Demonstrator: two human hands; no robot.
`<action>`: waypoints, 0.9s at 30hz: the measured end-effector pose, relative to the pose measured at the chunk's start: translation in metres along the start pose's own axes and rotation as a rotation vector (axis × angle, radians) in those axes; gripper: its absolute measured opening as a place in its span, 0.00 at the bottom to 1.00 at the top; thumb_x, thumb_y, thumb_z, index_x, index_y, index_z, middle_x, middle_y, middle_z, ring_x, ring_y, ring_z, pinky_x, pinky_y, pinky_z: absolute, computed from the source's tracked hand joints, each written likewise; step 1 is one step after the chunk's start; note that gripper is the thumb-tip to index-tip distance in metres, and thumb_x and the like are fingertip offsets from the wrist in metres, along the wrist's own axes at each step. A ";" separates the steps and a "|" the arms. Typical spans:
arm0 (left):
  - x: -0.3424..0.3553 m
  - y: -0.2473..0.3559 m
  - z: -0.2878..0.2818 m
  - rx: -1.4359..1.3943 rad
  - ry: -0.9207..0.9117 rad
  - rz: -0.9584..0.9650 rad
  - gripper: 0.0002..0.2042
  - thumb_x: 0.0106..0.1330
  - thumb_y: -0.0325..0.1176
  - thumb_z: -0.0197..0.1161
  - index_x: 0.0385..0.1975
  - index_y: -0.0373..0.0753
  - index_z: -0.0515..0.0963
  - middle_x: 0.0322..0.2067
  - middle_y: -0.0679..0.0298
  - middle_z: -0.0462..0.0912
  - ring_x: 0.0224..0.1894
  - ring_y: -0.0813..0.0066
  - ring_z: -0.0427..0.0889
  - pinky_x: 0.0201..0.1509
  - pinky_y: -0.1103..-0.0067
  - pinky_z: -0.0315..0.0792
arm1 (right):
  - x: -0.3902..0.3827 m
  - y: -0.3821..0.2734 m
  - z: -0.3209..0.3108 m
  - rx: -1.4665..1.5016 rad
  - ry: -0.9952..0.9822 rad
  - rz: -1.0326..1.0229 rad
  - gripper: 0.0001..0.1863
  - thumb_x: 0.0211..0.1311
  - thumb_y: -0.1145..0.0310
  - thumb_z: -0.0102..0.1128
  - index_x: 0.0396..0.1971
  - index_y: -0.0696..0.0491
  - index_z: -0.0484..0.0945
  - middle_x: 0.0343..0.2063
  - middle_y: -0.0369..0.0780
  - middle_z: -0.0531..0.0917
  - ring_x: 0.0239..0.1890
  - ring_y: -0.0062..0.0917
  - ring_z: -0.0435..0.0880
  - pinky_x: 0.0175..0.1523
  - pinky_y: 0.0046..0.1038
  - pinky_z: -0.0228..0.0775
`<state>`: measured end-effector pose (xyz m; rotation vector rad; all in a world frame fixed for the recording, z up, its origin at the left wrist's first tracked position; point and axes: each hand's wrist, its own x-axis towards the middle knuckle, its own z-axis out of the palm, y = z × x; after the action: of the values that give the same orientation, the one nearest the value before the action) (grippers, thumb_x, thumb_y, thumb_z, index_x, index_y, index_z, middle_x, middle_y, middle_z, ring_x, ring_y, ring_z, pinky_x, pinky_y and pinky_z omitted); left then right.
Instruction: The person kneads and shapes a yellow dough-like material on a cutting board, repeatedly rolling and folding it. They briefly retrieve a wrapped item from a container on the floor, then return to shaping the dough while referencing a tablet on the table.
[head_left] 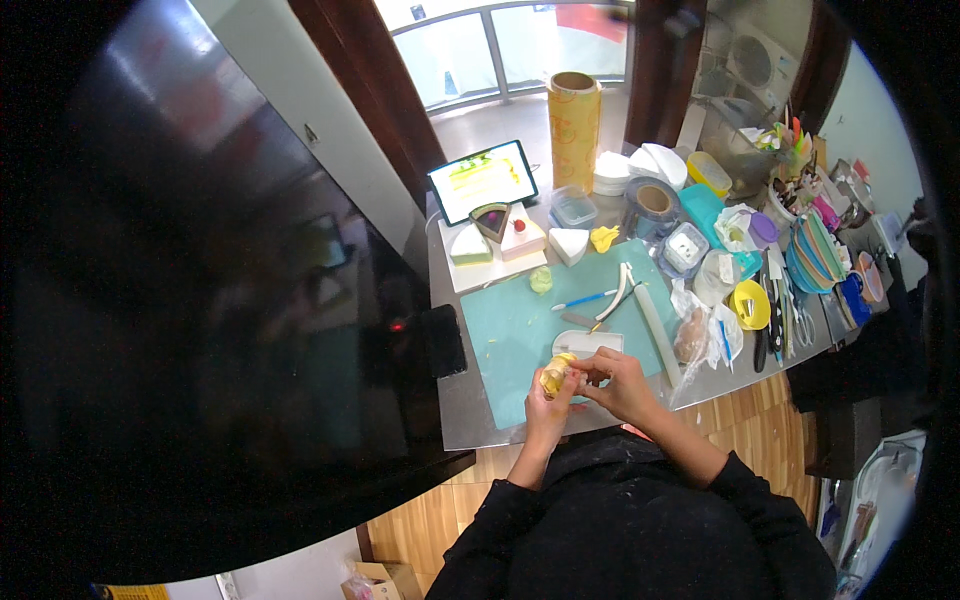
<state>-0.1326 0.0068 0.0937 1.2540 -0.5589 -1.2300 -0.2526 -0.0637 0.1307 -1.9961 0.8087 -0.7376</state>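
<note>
My left hand [548,403] is closed around a small lump of yellow modelling clay [555,375] just above the near edge of the teal cutting mat [510,325]. My right hand [618,383] meets it from the right, its fingertips pinching at the same yellow lump. A flat white clay piece [590,343] lies on the mat just behind the hands. Both black sleeves come up from the lower edge.
On the mat lie a blue-handled tool [585,298], white tongs [622,285], a white rolling pin [657,320] and a green clay ball [541,280]. Behind stand a tablet [484,180], wedge-shaped clay cakes [497,237], a film roll [574,115], tubs, bags and coloured plates [815,255] at the right.
</note>
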 end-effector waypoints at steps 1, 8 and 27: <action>0.001 0.001 0.000 0.014 -0.001 0.007 0.15 0.62 0.39 0.56 0.42 0.35 0.66 0.37 0.61 0.74 0.34 0.76 0.77 0.28 0.79 0.78 | 0.000 -0.001 0.000 -0.010 -0.008 0.016 0.16 0.43 0.73 0.66 0.37 0.52 0.80 0.22 0.38 0.75 0.23 0.25 0.77 0.29 0.25 0.69; 0.004 0.006 0.001 0.056 0.031 0.218 0.14 0.61 0.39 0.57 0.35 0.33 0.71 0.25 0.62 0.78 0.23 0.80 0.78 0.21 0.82 0.75 | -0.001 -0.009 -0.004 -0.130 0.058 -0.097 0.13 0.45 0.71 0.66 0.34 0.53 0.80 0.22 0.40 0.76 0.21 0.26 0.77 0.27 0.24 0.68; 0.044 -0.014 0.031 -0.102 -0.325 0.072 0.12 0.64 0.35 0.55 0.43 0.38 0.66 0.28 0.69 0.73 0.23 0.87 0.69 0.21 0.88 0.63 | 0.022 0.090 -0.081 -0.733 0.442 0.504 0.18 0.61 0.59 0.47 0.30 0.56 0.81 0.34 0.43 0.79 0.44 0.36 0.73 0.53 0.30 0.60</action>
<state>-0.1502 -0.0434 0.0777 0.9457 -0.7596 -1.3935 -0.3224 -0.1588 0.0963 -2.1008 1.9850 -0.6317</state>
